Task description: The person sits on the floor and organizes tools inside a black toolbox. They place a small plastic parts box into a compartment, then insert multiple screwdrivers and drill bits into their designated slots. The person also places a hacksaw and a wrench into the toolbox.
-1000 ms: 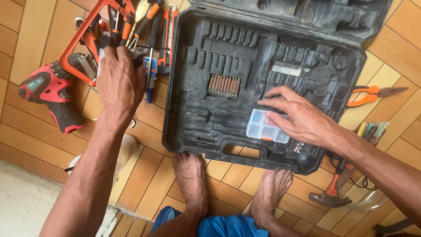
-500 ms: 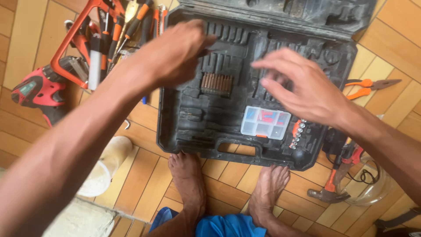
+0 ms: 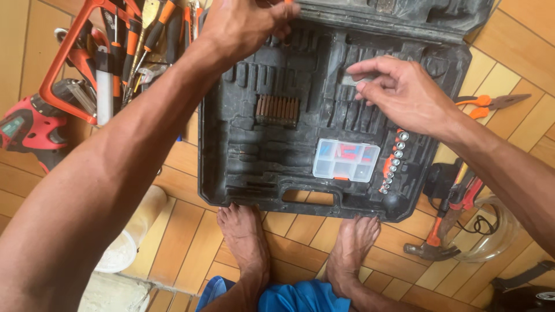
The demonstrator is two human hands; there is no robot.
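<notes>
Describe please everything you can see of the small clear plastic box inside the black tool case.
The small clear plastic box is rectangular, with a see-through lid that looks shut and an orange latch on its near edge. Inner walls split it into compartments; some hold red and blue pieces too small to tell. It lies flat in the black tool case, near the handle, just left of a row of silver sockets. Neither hand touches it.

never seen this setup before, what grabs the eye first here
A big open black tool case fills the middle of the tiled floor, both hands over its far end: the left hand at the top edge, the right hand above the slots. Orange-handled tools and a red drill lie left of it.
</notes>
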